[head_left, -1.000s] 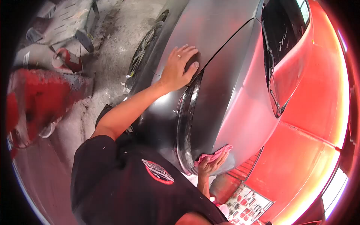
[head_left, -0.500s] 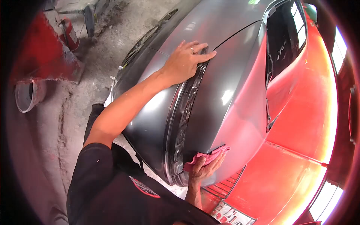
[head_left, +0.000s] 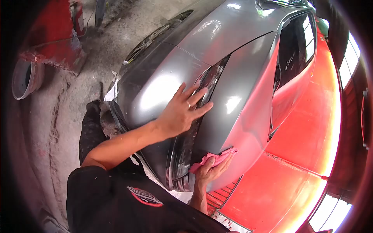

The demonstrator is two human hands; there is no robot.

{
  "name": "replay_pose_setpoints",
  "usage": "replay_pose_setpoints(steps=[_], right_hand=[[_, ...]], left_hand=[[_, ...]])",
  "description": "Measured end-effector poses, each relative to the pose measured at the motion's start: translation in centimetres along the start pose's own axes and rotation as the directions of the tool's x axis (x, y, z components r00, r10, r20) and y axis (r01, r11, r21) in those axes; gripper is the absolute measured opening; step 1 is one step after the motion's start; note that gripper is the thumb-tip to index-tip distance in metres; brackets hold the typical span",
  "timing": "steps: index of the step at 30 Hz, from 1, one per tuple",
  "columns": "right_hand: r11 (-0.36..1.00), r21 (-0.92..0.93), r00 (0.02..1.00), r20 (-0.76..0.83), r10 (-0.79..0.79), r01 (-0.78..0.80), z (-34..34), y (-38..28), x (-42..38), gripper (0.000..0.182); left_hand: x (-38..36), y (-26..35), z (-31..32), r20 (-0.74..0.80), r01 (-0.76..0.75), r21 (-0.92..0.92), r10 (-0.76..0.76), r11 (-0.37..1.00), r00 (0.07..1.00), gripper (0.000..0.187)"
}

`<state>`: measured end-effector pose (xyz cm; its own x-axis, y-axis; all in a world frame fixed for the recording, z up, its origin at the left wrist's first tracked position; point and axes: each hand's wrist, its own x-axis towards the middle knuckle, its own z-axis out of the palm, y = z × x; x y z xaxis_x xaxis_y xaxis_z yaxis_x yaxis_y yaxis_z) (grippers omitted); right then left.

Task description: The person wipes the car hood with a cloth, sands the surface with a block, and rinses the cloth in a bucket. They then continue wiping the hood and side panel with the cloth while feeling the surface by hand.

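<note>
My left hand [head_left: 178,114], with a ring on one finger, is open, its fingers spread over the long glossy dark strip [head_left: 215,77] that runs along the grey car's rear end. Part of the strip is hidden beneath that hand. Lower right, a folded pink cloth [head_left: 224,154] is in my right hand [head_left: 207,175], pressed flat on the satin-grey body panel [head_left: 233,89] beside the strip's near end. A curved grey panel [head_left: 157,91] lies to the left of the strip, with bright light reflected in it.
A glossy red surface [head_left: 283,186] spreads along the car's right side, by a slatted rack [head_left: 221,198]. At far left are a bucket [head_left: 25,79] and a worn red object [head_left: 54,39]. White paper [head_left: 112,87] sticks out at the car's left corner.
My left hand has moved down the strip toward me, uncovering its far end, and its fingers have spread. My right hand stays with the cloth at nearly the same spot.
</note>
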<state>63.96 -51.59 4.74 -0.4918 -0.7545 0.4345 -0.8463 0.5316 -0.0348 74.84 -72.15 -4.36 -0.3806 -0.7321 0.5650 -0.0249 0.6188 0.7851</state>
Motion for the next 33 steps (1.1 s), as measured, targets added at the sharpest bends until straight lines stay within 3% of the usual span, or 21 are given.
replay_pose_setpoints(steps=[3, 5, 7, 9, 15, 31, 33], right_hand=[[1.0, 0.015, 1.0, 0.005, 0.023, -0.023, 0.0, 0.0, -0.1, 0.08], [0.999, 0.017, 0.999, 0.01, 0.032, -0.033, -0.1, 0.0, -0.1, 0.08], [0.999, 0.039, 1.0, -0.001, 0.02, -0.02, 0.0, -0.1, 0.0, 0.078], [0.999, 0.04, 0.999, -0.006, 0.032, -0.032, 0.0, -0.1, -0.1, 0.077], [1.0, 0.014, 1.0, -0.026, 0.005, -0.005, 0.1, 0.4, -0.3, 0.078], [0.999, 0.037, 1.0, -0.032, -0.002, 0.004, 0.0, 0.1, 0.0, 0.079], [0.999, 0.033, 1.0, -0.027, 0.004, -0.003, -0.1, 0.0, -0.1, 0.08]], left_hand=[[-1.8, 1.1, 0.4, 0.005, -0.026, 0.037, 0.026, 0.999, 1.0, 0.061], [-2.0, 2.7, -0.1, -0.045, 0.109, -0.168, -0.118, 0.98, 0.992, 0.058], [-1.8, 2.9, 0.4, -0.05, 0.06, -0.122, -0.067, 0.991, 0.996, 0.064], [-1.0, 3.4, 0.9, -0.035, 0.142, -0.078, -0.145, 0.987, 0.989, 0.067], [2.6, 3.0, 0.6, -0.013, 0.194, 0.088, -0.193, 0.977, 0.981, 0.061], [14.3, -1.8, 2.8, -0.191, 0.251, 0.188, -0.215, 0.949, 0.958, 0.049], [15.1, -2.5, 3.4, -0.185, 0.326, 0.139, -0.299, 0.935, 0.936, 0.049]])
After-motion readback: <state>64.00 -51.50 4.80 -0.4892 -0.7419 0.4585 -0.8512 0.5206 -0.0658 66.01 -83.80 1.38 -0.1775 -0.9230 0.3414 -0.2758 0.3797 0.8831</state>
